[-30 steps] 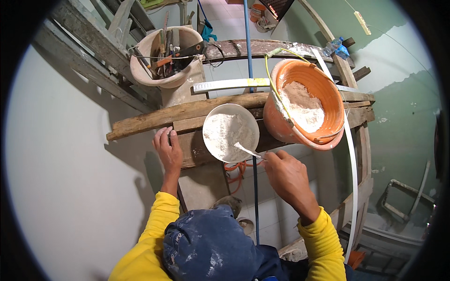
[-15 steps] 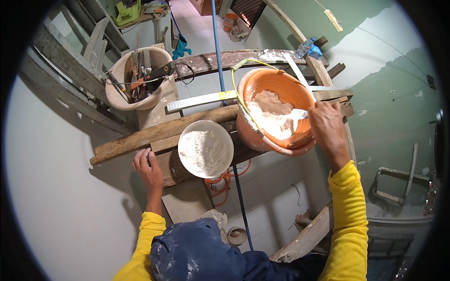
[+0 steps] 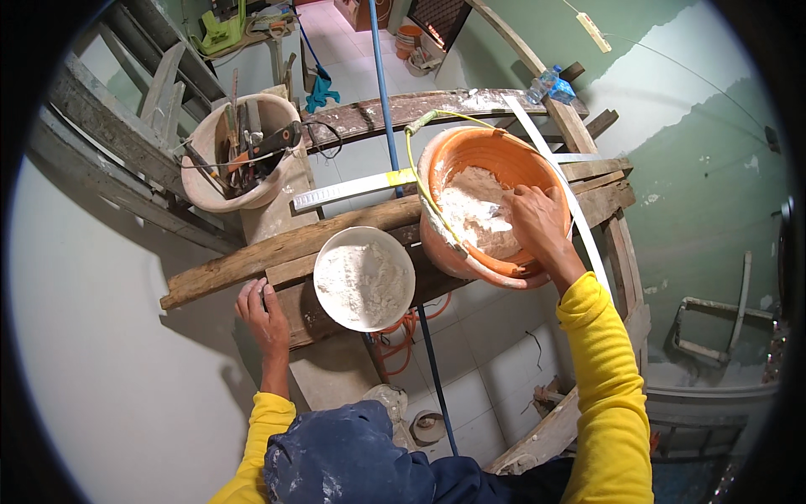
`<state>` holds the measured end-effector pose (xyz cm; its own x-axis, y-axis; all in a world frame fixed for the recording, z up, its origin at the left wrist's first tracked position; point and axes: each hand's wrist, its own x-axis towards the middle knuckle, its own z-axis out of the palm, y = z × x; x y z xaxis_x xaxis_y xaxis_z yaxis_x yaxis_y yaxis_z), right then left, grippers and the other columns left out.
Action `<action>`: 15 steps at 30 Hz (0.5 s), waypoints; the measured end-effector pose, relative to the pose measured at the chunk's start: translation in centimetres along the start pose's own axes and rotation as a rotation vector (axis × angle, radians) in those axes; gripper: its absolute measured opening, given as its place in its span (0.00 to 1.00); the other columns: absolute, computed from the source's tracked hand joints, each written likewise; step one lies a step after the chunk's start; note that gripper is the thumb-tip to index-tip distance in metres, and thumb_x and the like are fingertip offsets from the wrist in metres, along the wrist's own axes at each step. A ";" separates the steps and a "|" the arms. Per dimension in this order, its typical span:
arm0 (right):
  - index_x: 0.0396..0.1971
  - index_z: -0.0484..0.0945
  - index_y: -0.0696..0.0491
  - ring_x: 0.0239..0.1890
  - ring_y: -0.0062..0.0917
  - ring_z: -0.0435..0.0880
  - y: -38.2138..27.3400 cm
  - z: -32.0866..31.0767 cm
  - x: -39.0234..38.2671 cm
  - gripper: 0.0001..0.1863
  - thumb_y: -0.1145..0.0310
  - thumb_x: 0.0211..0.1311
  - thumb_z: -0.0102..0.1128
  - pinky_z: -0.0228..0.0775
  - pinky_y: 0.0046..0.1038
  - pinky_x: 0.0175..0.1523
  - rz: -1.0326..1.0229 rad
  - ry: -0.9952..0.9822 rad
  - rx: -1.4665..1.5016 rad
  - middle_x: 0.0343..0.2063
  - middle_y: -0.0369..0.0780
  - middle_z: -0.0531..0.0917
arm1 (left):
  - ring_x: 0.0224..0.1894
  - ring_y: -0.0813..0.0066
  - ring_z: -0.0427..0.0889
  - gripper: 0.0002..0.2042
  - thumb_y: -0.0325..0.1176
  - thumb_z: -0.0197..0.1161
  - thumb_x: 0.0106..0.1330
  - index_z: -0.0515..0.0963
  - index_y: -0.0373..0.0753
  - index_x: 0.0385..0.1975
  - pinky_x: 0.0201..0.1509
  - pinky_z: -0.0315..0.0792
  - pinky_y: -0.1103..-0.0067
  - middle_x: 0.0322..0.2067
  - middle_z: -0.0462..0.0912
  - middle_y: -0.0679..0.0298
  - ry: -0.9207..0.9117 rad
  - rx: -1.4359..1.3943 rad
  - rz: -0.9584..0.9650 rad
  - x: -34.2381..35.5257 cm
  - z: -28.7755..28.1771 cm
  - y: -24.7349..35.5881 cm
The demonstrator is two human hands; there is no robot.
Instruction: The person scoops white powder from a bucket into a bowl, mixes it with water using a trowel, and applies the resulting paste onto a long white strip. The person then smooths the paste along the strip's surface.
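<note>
My right hand (image 3: 541, 227) is down inside an orange bucket (image 3: 441, 252) that holds pale powder (image 3: 474, 197). Its fingers are closed round a small tool, whose whitish, partly shiny blade (image 3: 499, 212) lies in the powder; the handle is hidden by the hand. Left of the bucket, a round white tub (image 3: 405, 304) of white powder (image 3: 357, 273) stands on the planks. My left hand (image 3: 266, 317) is at the left end of a wooden plank (image 3: 306, 315), fingers bent over its edge; a small dark patch shows by the fingertips.
A pale bucket (image 3: 197, 185) full of hand tools stands at the upper left beside a ladder (image 3: 109, 118). A metal straightedge (image 3: 344, 191) lies behind the tub, and a long white strip (image 3: 579, 214) passes right of the orange bucket. A plastic bottle (image 3: 546, 82) rests on the far board.
My right hand has moved left and down from the bucket's right rim into it, pushing the tool into the powder. My left hand stays at the plank's end.
</note>
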<state>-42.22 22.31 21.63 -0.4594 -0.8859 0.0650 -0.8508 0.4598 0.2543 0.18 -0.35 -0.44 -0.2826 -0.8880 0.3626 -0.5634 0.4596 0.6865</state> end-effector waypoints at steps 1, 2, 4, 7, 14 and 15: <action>0.35 0.87 0.50 0.46 0.35 0.87 -0.2 0.1 0.1 0.07 0.72 0.64 0.61 0.62 0.44 0.52 -0.001 0.014 0.033 0.40 0.41 0.88 | 0.62 0.53 0.76 0.14 0.36 0.59 0.81 0.84 0.33 0.54 0.70 0.67 0.59 0.56 0.81 0.53 -0.002 0.005 0.007 0.0 0.0 0.0; 0.38 0.88 0.50 0.48 0.36 0.86 -0.3 0.4 0.4 0.07 0.71 0.63 0.63 0.61 0.44 0.52 0.005 -0.014 0.044 0.41 0.41 0.88 | 0.62 0.53 0.76 0.14 0.36 0.59 0.81 0.84 0.33 0.54 0.70 0.67 0.59 0.56 0.81 0.53 -0.005 0.009 0.015 0.0 0.0 0.0; 0.45 0.89 0.49 0.52 0.38 0.86 -0.5 1.2 0.8 0.11 0.69 0.63 0.69 0.60 0.44 0.53 0.019 -0.070 0.066 0.45 0.41 0.88 | 0.62 0.53 0.76 0.14 0.36 0.59 0.81 0.84 0.33 0.54 0.70 0.67 0.59 0.56 0.81 0.53 -0.007 0.014 0.012 0.0 0.0 0.1; 0.47 0.89 0.48 0.53 0.39 0.86 -1.4 0.5 1.2 0.12 0.67 0.64 0.72 0.60 0.44 0.54 0.078 -0.113 0.195 0.46 0.41 0.88 | 0.62 0.52 0.76 0.14 0.36 0.59 0.81 0.84 0.33 0.54 0.70 0.67 0.59 0.55 0.81 0.53 -0.005 0.033 0.014 0.1 -0.1 -0.1; 0.52 0.88 0.46 0.53 0.36 0.86 -0.3 -3.2 -1.3 0.15 0.68 0.65 0.74 0.60 0.42 0.60 0.180 -0.008 0.281 0.46 0.39 0.88 | 0.63 0.54 0.76 0.16 0.39 0.56 0.83 0.84 0.34 0.55 0.71 0.67 0.60 0.57 0.82 0.54 -0.008 0.032 -0.007 0.0 0.0 0.3; 0.51 0.88 0.46 0.52 0.35 0.86 -0.3 -4.1 -1.8 0.15 0.68 0.66 0.73 0.60 0.42 0.60 0.207 -0.003 0.297 0.46 0.38 0.88 | 0.63 0.53 0.76 0.15 0.38 0.57 0.82 0.84 0.34 0.54 0.70 0.67 0.60 0.56 0.82 0.53 -0.003 0.025 -0.006 0.0 0.0 0.3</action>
<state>-40.14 23.51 25.40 -0.6302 -0.7720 0.0829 -0.7764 0.6278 -0.0554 -0.03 -0.16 -0.25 -0.2815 -0.8906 0.3571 -0.5845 0.4543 0.6723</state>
